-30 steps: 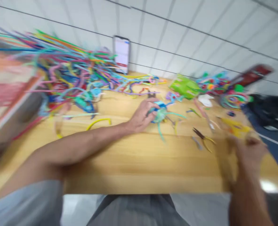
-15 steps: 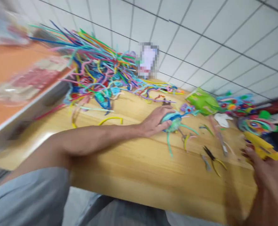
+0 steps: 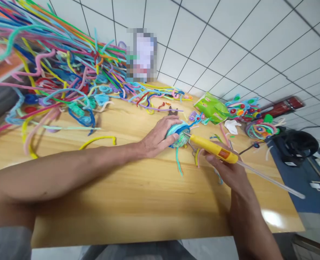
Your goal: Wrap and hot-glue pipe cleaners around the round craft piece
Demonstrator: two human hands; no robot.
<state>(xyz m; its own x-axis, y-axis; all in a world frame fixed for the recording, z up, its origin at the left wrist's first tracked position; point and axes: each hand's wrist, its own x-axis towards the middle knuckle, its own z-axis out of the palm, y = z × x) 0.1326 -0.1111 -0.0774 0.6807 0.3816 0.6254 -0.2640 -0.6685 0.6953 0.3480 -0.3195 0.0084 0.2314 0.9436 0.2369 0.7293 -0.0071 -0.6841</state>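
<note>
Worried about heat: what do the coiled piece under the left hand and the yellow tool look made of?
Coiled piece: fuzzy matte blue-teal strands, probably chenille over wire, since loose ends hold bends. Yellow tool: smooth, glossy body, likely plastic; a translucent stick trails behind.

Bright, even light; bowed, smeared edges

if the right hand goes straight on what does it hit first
Likely the teal pipe-cleaner ball under the left hand; the yellow glue gun in the right hand looks almost touching.
</note>
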